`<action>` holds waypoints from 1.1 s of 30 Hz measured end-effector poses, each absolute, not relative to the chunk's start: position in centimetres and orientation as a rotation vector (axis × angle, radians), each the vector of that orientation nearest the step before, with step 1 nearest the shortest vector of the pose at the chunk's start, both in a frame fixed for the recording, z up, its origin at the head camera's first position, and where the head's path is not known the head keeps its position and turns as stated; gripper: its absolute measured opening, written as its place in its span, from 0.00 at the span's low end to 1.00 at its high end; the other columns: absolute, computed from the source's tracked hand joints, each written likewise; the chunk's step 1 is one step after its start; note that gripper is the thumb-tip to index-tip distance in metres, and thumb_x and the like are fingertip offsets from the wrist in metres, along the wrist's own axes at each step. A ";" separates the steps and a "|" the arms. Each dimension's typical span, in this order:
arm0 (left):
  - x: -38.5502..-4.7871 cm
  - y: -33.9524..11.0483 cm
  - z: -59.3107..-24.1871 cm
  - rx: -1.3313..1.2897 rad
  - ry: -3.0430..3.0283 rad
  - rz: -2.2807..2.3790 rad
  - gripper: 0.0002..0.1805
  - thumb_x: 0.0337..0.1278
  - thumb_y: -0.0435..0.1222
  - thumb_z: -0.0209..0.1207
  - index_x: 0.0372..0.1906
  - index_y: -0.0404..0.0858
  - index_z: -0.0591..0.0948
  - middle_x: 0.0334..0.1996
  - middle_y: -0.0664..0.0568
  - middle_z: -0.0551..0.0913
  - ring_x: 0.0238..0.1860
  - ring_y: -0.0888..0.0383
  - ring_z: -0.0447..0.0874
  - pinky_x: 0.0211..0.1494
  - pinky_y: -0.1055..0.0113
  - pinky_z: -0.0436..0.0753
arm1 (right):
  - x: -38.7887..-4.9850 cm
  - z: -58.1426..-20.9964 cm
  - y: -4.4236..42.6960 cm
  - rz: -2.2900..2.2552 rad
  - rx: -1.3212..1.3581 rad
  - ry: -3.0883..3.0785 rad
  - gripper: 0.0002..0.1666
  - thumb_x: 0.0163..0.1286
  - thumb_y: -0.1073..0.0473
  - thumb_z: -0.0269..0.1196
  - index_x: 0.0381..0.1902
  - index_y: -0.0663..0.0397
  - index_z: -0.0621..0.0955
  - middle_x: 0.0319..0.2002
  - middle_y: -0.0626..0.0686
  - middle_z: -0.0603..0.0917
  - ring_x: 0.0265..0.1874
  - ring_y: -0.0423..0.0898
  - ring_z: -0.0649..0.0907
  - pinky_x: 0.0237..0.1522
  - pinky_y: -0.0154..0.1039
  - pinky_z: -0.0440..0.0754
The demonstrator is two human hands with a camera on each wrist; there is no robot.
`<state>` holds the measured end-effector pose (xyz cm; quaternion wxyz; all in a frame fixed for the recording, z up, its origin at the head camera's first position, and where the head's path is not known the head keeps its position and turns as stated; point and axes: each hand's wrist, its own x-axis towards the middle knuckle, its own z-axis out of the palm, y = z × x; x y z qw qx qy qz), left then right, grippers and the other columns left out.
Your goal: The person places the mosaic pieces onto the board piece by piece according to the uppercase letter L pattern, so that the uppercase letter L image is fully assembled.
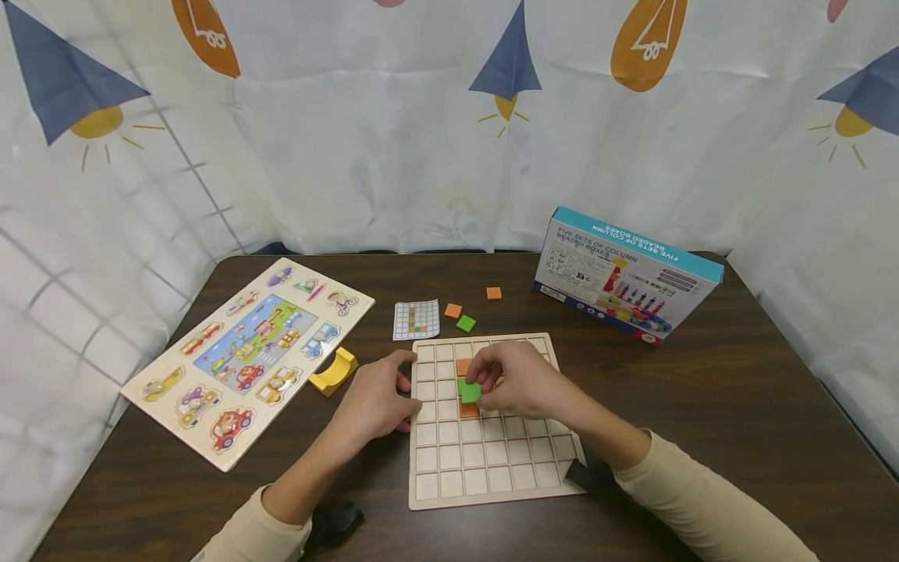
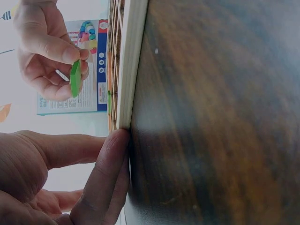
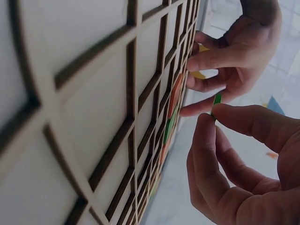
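My right hand (image 1: 523, 378) pinches a small green square tile (image 1: 468, 391) between thumb and fingertips. It holds the tile just above a wooden grid board (image 1: 492, 455). In the right wrist view the held tile (image 3: 217, 100) is edge-on and apart from the board. Orange tiles (image 1: 469, 410) and a green tile (image 3: 169, 124) sit in one column of the grid, partly hidden from the head by the hand. My left hand (image 1: 375, 398) touches the board's left edge with its fingertips, as the left wrist view shows along the pale board side (image 2: 132, 61).
Behind the board lie a printed grid card (image 1: 417, 320), orange tiles (image 1: 453, 311) and a loose green tile (image 1: 466, 323). A picture puzzle board (image 1: 232, 421) leans on a yellow curved block (image 1: 334, 371) at left. A toy box (image 1: 625, 273) stands back right.
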<state>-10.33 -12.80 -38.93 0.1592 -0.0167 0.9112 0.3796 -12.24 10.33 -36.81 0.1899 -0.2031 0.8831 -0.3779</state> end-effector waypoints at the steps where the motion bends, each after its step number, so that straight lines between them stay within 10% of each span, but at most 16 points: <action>1: -10.3 -12.8 -38.9 -0.047 2.604 1.086 0.40 0.52 0.27 0.73 0.72 0.36 0.72 0.37 0.45 0.80 0.17 0.58 0.84 0.21 0.67 0.86 | -12.2 -36.8 10.3 -1.067 -0.578 2.480 0.15 0.53 0.70 0.76 0.38 0.51 0.88 0.31 0.46 0.85 0.31 0.40 0.83 0.38 0.36 0.84; 33: -10.3 -13.0 -38.9 -0.036 2.608 1.096 0.39 0.51 0.27 0.72 0.72 0.35 0.73 0.37 0.45 0.80 0.16 0.58 0.84 0.21 0.67 0.86 | -10.3 -37.3 9.7 -0.901 -0.674 2.454 0.14 0.52 0.69 0.79 0.33 0.51 0.86 0.27 0.47 0.83 0.29 0.43 0.80 0.32 0.35 0.79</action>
